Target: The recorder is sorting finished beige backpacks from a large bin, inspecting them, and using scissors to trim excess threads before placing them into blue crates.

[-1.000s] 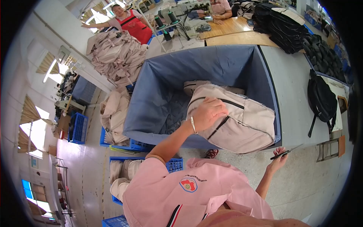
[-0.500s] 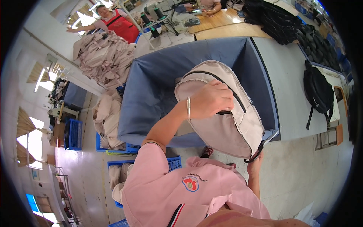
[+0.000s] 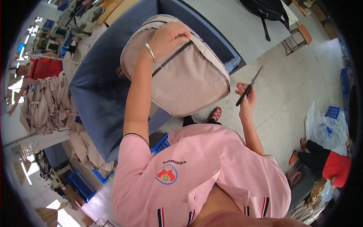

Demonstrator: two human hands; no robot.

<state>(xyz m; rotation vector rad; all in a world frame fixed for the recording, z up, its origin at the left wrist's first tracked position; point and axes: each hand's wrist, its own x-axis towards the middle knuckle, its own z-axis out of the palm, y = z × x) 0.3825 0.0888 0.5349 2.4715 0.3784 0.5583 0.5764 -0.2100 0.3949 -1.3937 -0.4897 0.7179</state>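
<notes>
A pale beige backpack (image 3: 189, 79) with a dark zip strip across its panel stands propped over the blue fabric-lined bin (image 3: 102, 83). My left hand (image 3: 170, 39), a silver bangle at its wrist, is closed on the backpack near the end of that strip, fingers bent into the fabric. Off to the right, apart from the bag, my right hand (image 3: 247, 100) holds black-handled scissors (image 3: 249, 87), their blades pointing up and away from me. The backpack's far side is hidden.
Beyond the bin runs a grey table (image 3: 227, 26) bearing a black backpack (image 3: 266, 9). A stool (image 3: 298, 38) stands by its end. Beige pieces (image 3: 45, 102) are heaped at left. Another person in red (image 3: 336, 168) is at lower right, near clear plastic bags (image 3: 329, 128).
The view has swung to the right. My right hand has brought the scissors away from the backpack's lower corner, out to the right. The backpack has turned, showing its panel more squarely.
</notes>
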